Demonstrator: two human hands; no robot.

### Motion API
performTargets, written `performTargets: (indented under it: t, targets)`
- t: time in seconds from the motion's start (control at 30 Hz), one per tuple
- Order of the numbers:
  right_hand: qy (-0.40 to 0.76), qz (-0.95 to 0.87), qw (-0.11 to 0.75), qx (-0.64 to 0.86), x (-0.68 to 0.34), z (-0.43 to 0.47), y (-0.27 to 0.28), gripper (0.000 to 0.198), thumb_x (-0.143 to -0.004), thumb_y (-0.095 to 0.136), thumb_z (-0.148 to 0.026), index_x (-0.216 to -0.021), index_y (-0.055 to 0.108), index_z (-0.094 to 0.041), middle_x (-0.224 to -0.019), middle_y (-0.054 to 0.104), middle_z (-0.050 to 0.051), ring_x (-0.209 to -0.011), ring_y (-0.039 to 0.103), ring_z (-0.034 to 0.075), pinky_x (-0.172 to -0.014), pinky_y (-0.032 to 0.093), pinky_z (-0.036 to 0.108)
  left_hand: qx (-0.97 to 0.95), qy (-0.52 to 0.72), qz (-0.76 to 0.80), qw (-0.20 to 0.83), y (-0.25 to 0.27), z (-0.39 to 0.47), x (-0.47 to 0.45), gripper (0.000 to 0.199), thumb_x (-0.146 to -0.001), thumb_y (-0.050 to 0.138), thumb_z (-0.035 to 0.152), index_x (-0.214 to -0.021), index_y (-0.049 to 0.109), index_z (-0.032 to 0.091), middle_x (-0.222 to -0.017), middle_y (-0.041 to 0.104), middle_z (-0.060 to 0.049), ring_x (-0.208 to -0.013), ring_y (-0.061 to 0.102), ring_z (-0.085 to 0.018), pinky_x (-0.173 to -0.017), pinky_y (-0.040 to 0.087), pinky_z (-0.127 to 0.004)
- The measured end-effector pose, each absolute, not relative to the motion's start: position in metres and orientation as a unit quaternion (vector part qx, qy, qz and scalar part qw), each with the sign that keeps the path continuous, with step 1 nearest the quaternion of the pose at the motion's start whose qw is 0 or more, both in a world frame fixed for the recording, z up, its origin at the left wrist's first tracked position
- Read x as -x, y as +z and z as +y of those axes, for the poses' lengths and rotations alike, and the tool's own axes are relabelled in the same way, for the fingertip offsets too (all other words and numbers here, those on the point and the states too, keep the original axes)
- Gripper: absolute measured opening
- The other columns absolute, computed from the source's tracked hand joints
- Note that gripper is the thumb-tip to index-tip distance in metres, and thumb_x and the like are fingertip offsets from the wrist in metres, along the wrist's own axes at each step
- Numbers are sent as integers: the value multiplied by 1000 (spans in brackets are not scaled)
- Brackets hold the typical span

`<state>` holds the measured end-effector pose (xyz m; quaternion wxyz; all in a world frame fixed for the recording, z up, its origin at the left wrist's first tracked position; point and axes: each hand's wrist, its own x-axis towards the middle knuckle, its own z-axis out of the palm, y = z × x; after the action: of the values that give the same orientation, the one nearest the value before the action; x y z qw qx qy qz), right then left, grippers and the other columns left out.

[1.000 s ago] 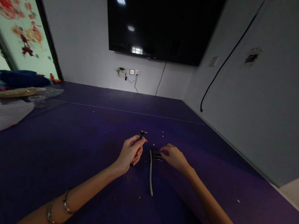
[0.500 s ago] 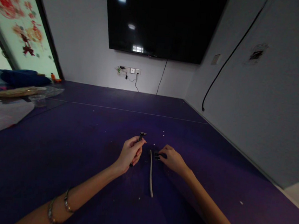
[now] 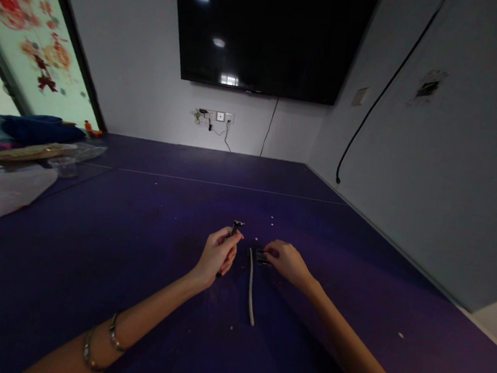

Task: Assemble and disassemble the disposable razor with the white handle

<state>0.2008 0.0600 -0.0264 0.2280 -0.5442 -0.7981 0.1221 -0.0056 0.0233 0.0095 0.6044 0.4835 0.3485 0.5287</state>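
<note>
Surface, broad, flat and purple, lying beneath both hands and running far out ahead of them. Television, large, black, flat-screened, wall-mounted; well beyond the hands. Left hand: fingers wrapped firmly round a slim black tool with a short metallic crosswise head. Right hand: curled low over the surface, fingertips at a small, flat, dark piece; whether they grip it or merely touch it cannot be told.

Handling note, by judgement: the right hand would do best with thumb and fingertip on opposite edges of the piece, raising it level and without a sideways push; the left hand best held steady, tool head pointing away from the right fingers.

Positions. Rod, thin, pale grey, slightly bent: between the hands, its far end just beside the dark piece, its near end reaching back toward the wearer. Tool: inside the left fist, head standing out beyond the thumb. Dark piece: smallest entry; at the right fingertips, to the right of the left hand and apart from it.
</note>
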Motion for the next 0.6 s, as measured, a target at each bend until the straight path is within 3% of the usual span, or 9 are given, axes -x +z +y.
performTargets:
  t: [0.23, 0.4, 0.6]
  targets:
    - [279, -727, 377, 500, -192, 59, -17, 21, -75, 55, -23, -84, 71, -13, -82, 69, 7, -67, 64, 16, -63, 53, 28, -491, 527, 347, 600, 5, 22, 4, 23, -78, 58, 39, -79, 51, 17, -40, 37, 12, -23, 26, -2, -23, 20, -13]
    - [393, -674, 379, 498, -186, 55, -13, 23, -73, 54, -18, -89, 70, -11, -82, 69, 7, -63, 65, 14, -60, 56, 29, -488, 526, 349, 603, 3, 23, 3, 24, -77, 59, 40, -79, 50, 18, -39, 37, 12, -22, 26, -2, -23, 20, -13]
    - [425, -653, 379, 499, -183, 51, -10, 27, -70, 51, -10, -89, 70, -11, -82, 70, 6, -65, 66, 14, -60, 58, 28, -492, 524, 354, 598, 2, 23, 2, 27, -76, 58, 43, -79, 51, 17, -39, 38, 12, -23, 26, -2, -24, 19, -13]
